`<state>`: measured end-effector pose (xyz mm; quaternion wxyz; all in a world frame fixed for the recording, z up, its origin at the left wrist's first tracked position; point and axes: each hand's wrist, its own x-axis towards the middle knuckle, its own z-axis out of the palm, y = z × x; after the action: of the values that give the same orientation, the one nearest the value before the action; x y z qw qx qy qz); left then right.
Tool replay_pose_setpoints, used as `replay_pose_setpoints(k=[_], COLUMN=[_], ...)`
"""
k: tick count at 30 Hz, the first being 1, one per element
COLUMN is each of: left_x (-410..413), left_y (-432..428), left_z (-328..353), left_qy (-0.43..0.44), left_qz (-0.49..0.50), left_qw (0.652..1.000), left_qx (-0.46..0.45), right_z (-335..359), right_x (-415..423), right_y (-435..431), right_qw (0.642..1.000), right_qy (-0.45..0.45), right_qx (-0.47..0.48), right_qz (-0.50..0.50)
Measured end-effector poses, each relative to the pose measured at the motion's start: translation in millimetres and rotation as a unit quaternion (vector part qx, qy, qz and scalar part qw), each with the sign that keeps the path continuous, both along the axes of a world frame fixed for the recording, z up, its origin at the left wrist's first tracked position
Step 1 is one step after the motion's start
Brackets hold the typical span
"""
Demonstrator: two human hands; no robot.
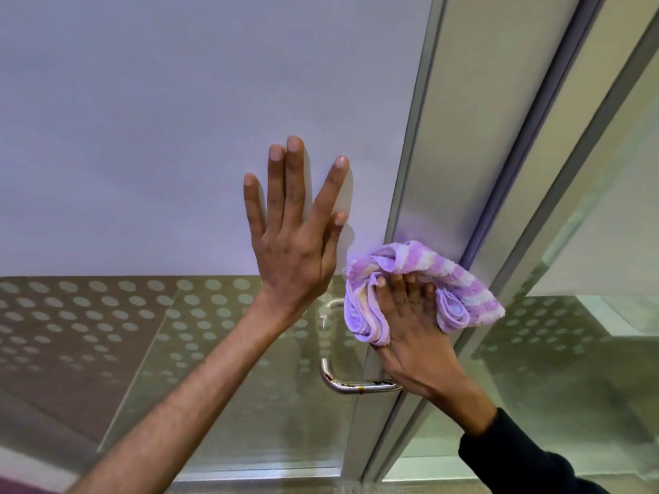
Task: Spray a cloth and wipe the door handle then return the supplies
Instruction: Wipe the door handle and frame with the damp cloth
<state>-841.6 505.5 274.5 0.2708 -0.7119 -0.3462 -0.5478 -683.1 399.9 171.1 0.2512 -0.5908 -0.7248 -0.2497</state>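
Note:
My right hand [410, 336] presses a bunched purple-and-white striped cloth [460, 279] against the metal frame of a glass door [424, 165], just above the handle. The steel door handle [356, 386] is a curved bar with brown rust spots along its lower part; its upper part is hidden behind the cloth and my hand. Flat on the frosted glass panel to the left of the cloth rests my left hand [296, 244], fingers spread, holding nothing. No spray bottle is in view.
The door's upper glass [142, 119] is frosted white; the lower glass [89, 315] is see-through with a dotted pattern. A second metal frame post [556, 165] and another glass panel stand to the right.

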Motion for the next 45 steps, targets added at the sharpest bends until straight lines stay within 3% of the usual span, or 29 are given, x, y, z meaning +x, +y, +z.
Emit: replay_pose_setpoints(k=[5,12,19,28,36,45], left_x=[0,0,-1,0,0,0], left_y=[0,-2,-4,-4,-4,-4], left_z=[1,2,3,3,3,3], left_qy=[-0.004,-0.011,-0.011,-0.008,0.005,0.000], left_qz=[-0.005,-0.019,-0.026,-0.020,-0.016,-0.013], left_qw=[1.000,1.000,0.999,1.000,1.000,0.999], left_qx=[-0.001,-0.009,-0.016,-0.017,-0.025,-0.035], right_z=[-2,-8,-2,3,4,0], right_x=[8,18,24,26,12,10], right_y=[-9,-20,-27,-32,-34,-31], right_qw=[0.994,0.952,0.929,0.908,0.880,0.882], right_qy=[0.001,0.104,0.144,0.202,0.317,0.369], right_qx=[-0.088,-0.236,-0.279,-0.286,-0.240,-0.231], right_qz=[0.062,0.168,0.194,0.231,0.261,0.180])
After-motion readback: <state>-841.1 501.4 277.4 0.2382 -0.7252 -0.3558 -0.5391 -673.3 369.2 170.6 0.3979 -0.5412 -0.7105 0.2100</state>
